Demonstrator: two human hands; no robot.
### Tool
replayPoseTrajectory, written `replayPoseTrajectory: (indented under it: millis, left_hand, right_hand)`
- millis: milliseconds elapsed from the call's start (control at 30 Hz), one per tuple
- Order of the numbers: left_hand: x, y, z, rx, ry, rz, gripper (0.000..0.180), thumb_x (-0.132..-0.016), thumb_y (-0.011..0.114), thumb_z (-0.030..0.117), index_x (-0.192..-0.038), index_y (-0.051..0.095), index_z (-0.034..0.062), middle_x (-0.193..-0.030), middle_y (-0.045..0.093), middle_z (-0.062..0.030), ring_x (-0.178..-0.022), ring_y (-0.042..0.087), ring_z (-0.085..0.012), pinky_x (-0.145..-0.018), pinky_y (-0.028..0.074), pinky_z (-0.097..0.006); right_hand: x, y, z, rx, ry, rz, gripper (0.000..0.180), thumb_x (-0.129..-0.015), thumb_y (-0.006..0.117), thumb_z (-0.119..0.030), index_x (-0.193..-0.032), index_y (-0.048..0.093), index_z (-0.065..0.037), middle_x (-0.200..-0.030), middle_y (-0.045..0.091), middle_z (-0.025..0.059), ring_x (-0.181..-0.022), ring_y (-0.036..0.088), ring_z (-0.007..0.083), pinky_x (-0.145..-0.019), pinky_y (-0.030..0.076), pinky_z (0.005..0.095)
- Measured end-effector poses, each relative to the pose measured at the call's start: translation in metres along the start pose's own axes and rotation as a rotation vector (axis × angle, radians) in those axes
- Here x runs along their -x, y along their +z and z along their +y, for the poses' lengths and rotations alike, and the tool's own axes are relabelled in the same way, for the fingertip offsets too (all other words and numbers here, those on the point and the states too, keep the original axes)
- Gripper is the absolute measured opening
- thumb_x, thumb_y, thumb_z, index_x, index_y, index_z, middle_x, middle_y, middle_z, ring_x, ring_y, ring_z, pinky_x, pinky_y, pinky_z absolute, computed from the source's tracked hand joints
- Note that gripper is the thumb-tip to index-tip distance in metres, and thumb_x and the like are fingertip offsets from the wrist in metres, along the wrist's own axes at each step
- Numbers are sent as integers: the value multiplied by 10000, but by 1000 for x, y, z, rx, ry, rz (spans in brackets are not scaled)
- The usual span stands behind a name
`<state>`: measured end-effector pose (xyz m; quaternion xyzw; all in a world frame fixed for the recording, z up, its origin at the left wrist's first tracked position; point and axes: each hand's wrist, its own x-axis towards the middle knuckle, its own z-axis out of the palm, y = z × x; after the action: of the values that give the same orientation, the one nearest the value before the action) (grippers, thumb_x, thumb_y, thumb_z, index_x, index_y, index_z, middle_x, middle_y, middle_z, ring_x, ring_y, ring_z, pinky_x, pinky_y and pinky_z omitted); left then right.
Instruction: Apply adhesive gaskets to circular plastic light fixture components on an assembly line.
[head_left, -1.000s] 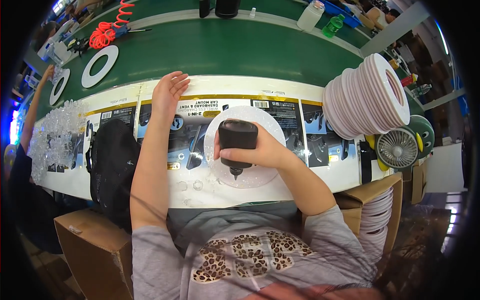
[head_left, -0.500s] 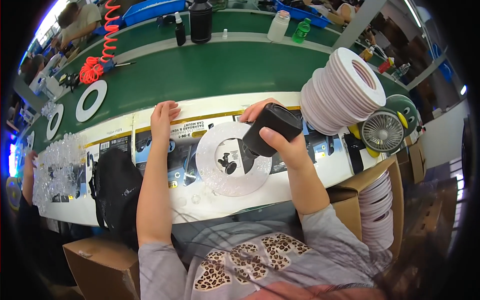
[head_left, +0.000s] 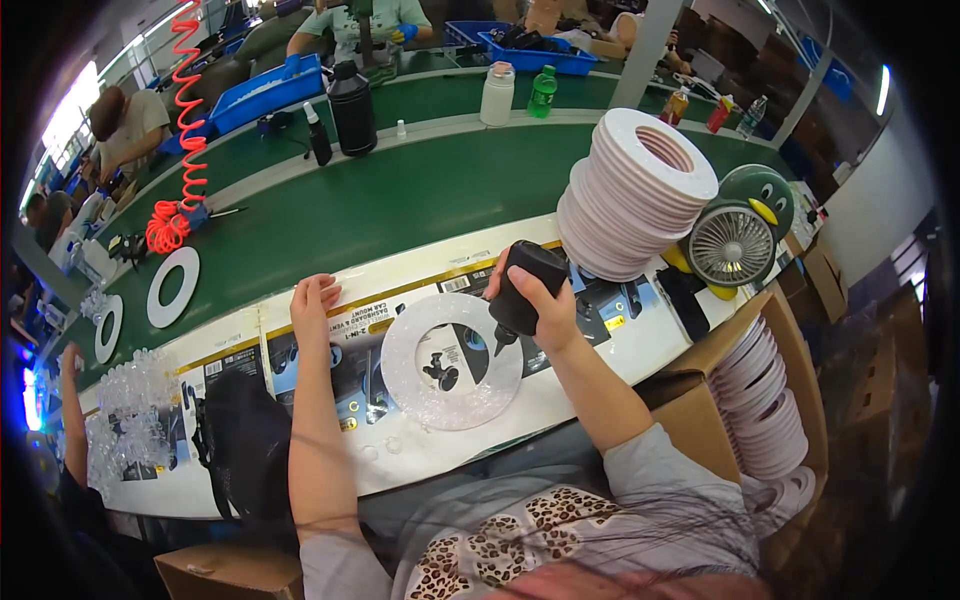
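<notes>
My right hand (head_left: 545,305) grips a black squeeze bottle (head_left: 530,285), held upside down and tilted. The bottle's thin nozzle (head_left: 500,347) points down over the right part of a white ring (head_left: 405,390). Whether the tip touches the ring, I cannot tell. The ring lies flat on printed packaging sheets (head_left: 570,385), and their print shows through its round hole. Left of the ring, my left hand (head_left: 314,302) rests near the far edge of the sheets, holding nothing, its fingers loosely stretched. Small clear pieces (head_left: 393,445) lie close to the ring's near side.
A tall stack of white rings (head_left: 635,200) stands at right beside a small fan (head_left: 733,245). More rings fill a cardboard box (head_left: 690,410). Clear plastic parts (head_left: 130,410) and a black bag (head_left: 245,440) are at left. Across the green bench (head_left: 400,200) stand several bottles; other people work beyond.
The squeeze bottle has tipped so its nozzle now shows, angled down over the ring. My left hand keeps much the same place on the sheets. The whole view has shifted.
</notes>
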<state>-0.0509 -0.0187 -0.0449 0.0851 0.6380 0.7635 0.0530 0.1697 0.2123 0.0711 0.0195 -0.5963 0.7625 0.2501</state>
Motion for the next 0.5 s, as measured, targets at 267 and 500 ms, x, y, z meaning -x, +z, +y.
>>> replayPoseTrajectory:
  millis: [267,500]
  left_hand:
    - [-6,-4,-2,50,15,-27,272,-983,446,218,-993,580,-18,-974,623,-118,-853,634,-195,-787,528,-283]
    - [-3,-4,1,34,-1,-18,262,-981,449,216,-996,579,-11,-977,624,-115,-863,633,-197,-792,525,-284]
  right_hand:
    - [37,6,2,7,-79,108,241,-839,573,-178,-981,513,7,-746,579,95,-723,526,153,-659,440,274]
    - [54,2,3,-61,-128,121,190,-803,651,-90,-932,536,-10,-809,559,42,-756,595,122,-702,465,242]
